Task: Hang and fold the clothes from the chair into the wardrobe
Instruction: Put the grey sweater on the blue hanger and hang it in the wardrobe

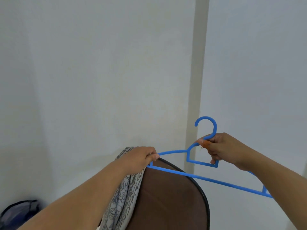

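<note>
- The blue hanger (206,177) was held above the chair (169,196) top edge, hook up, long axis running left to right.
- Its neck was gripped by the right hand (221,149).
- Its left end and the patterned garment (123,201) were pinched by the left hand (141,157).

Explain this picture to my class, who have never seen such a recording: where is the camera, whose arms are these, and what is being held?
There is no machine here. One camera sits on a person's head and looks forward and down, so both arms are the wearer's own. The right hand grips a blue hanger just below its hook. The left hand pinches the hanger's far end together with a patterned grey cloth, which drapes over a brown chair back. Behind is a plain pale wall. A dark bag lies low on the left.
</note>
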